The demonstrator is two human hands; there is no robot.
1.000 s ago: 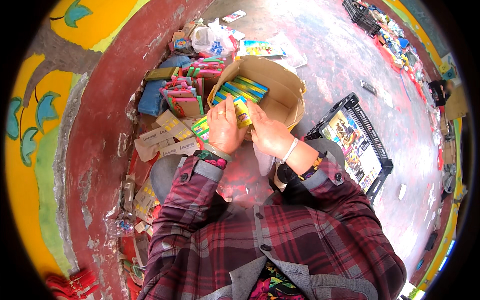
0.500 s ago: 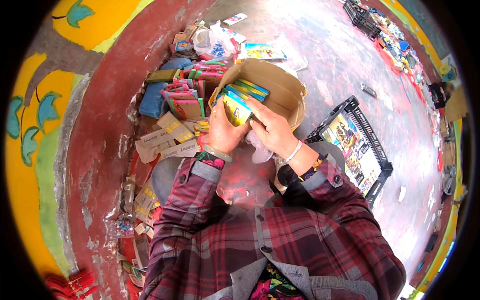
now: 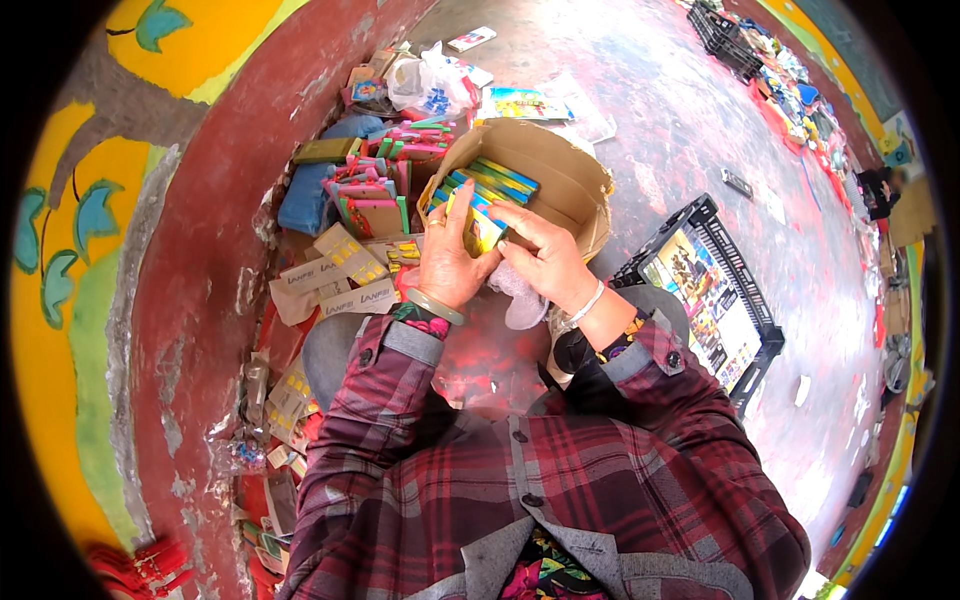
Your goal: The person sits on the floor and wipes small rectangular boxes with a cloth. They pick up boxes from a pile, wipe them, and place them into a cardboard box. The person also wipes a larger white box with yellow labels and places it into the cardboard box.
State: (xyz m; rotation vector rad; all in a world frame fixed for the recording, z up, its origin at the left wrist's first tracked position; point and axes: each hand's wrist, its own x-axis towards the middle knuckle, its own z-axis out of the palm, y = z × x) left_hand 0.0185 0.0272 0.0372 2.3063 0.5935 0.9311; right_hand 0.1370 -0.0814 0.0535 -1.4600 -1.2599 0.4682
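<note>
We hold a small yellow packet (image 3: 481, 232) between our two hands. Our left hand (image 3: 447, 262) grips it from the left side, and our right hand (image 3: 545, 255) pinches it from the right, fingers closed on it. Just past our hands is an open cardboard box (image 3: 560, 175). Inside it lie more packets (image 3: 492, 182), green, blue and yellow, packed in a row. To the left of our left hand is a pile of pink and green packets (image 3: 375, 190). To the right of our right hand sits a black crate (image 3: 735, 270) with colourful packs in it.
</note>
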